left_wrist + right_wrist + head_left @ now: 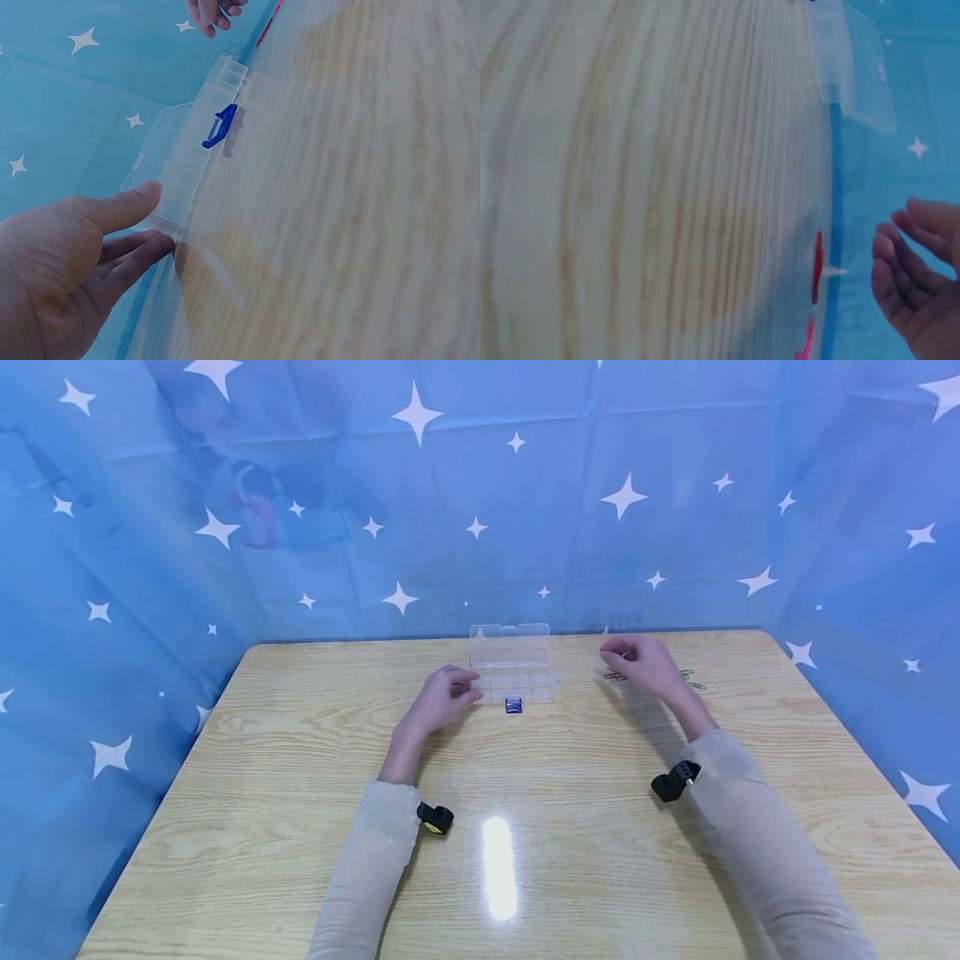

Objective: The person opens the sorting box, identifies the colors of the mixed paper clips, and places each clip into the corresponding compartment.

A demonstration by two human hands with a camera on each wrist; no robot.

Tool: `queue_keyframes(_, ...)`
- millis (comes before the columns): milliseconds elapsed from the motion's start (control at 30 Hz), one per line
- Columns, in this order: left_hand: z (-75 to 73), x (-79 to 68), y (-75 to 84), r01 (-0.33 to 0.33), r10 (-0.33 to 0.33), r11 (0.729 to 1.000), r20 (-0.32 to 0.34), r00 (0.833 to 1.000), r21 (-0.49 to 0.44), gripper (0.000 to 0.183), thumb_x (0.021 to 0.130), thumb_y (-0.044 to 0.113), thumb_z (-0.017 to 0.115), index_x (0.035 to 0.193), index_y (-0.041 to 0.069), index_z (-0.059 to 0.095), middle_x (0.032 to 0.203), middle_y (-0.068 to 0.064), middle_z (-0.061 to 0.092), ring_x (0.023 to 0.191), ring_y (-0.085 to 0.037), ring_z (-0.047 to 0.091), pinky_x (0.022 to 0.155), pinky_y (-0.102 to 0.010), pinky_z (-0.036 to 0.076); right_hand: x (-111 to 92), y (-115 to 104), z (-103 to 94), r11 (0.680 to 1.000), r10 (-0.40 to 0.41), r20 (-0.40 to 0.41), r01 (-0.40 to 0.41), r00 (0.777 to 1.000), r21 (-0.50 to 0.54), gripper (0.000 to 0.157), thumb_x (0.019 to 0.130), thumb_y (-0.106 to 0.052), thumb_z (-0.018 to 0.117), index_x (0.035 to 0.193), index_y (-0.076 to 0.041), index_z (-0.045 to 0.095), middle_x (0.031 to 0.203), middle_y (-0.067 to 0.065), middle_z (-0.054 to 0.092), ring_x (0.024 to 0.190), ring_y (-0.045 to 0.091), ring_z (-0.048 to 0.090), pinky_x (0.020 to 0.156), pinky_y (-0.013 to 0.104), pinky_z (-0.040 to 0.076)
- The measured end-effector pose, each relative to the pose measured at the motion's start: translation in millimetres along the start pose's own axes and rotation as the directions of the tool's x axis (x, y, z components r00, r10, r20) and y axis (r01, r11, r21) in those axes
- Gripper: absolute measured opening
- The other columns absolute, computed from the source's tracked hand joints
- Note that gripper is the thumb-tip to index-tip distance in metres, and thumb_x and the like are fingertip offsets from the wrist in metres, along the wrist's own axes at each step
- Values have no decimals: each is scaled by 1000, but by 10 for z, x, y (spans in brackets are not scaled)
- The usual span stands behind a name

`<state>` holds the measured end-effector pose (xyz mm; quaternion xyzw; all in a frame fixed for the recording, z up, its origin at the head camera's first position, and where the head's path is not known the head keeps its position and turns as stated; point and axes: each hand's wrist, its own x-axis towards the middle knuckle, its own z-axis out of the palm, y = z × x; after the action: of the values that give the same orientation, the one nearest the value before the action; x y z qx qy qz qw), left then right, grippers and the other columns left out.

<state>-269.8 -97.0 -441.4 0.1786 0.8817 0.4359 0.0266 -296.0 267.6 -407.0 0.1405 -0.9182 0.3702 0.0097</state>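
Observation:
A clear plastic compartment box (pixel 517 683) stands near the table's far edge, its lid (pixel 510 645) raised at the back. At its front is a blue latch (pixel 220 126). My left hand (pixel 444 697) is at the box's left end, with thumb and loosely bent fingers apart, fingertips right at the corner. To the right, my right hand (pixel 643 662) hovers above red paper clips (pixel 616 674). Its fingers are loosely bent, and in the right wrist view a gap shows between thumb and fingers, with nothing seen in it.
Green paper clips (pixel 692 678) lie just right of my right hand. A pink clip (pixel 807 337) shows beside the red one in the right wrist view. Behind the wooden table (pixel 570 827) hangs a blue curtain (pixel 525 552) with white stars.

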Motion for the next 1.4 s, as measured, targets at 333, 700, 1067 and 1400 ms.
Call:
queue_keyframes(333,7,-6,-12,-3,3,1000,2,1000,-2,37,99,14,68,131,-2,64,125,-18,60,112,-29,62,100,-38,53,-75,159,-92,997,41,16,-40,999,-67,33,105,-23,57,125,3,66,107,22,69,90,35,64,61,33,51)
queue_keyframes(700,-9,-6,-21,-9,9,1000,-5,1000,1,37,98,15,69,130,-2,65,128,-18,59,114,-30,62,101,-36,53,-64,310,-186,993,96,88,-89,992,-75,29,103,-16,61,123,4,65,112,24,66,66,31,61,47,32,52)
queue_keyframes(1067,-6,0,-34,-19,19,1000,-3,1000,-1,37,98,16,69,131,-2,65,127,-18,60,113,-30,62,101,-37,53,-44,456,-198,985,121,125,-104,985,-139,19,99,-10,64,113,0,71,101,18,69,63,22,62,52,28,49)
queue_keyframes(1400,-5,1,-26,-19,19,1000,2,1000,-3,37,98,15,69,131,-2,65,127,-18,60,113,-30,63,100,-37,53,-42,463,-205,981,138,145,-115,980,-157,15,99,-9,64,106,1,72,85,11,68,61,21,60,51,28,46)
